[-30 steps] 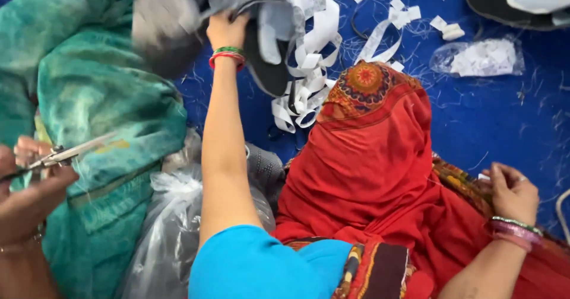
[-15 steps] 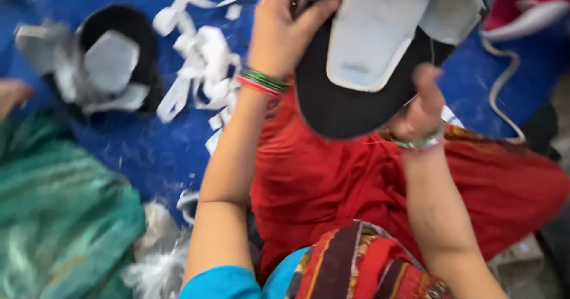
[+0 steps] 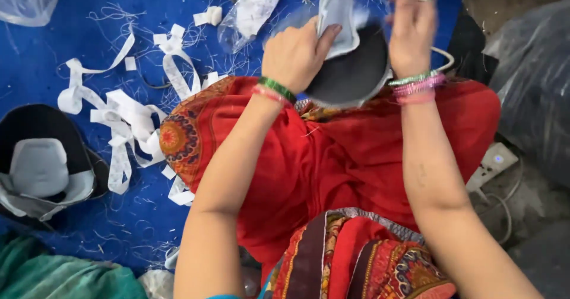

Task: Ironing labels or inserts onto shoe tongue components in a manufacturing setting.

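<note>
A black rounded fabric piece (image 3: pixel 356 73) with a pale grey lining (image 3: pixel 337 5) is held up over my red-clothed lap (image 3: pixel 332 156). My left hand (image 3: pixel 295 54) grips the grey lining with the thumb pressed on it. My right hand (image 3: pixel 412 23), blurred and wearing a ring, holds the piece's right side. Both wrists carry green, pink and red bangles.
White paper strips (image 3: pixel 127 118) and loose threads lie on the blue mat (image 3: pixel 119 216). Another black piece with a grey lining (image 3: pixel 41 168) rests at the left. A clear plastic packet (image 3: pixel 252 8) lies at the top, dark plastic bags (image 3: pixel 534 85) at the right, a white power strip (image 3: pixel 493 162) beside them, green cloth (image 3: pixel 53 275) at bottom left.
The view has swung to the right and steadied. Both hands have brought the black and grey piece lower and closer to the lap, and the left hand has shifted its grip onto the grey lining.
</note>
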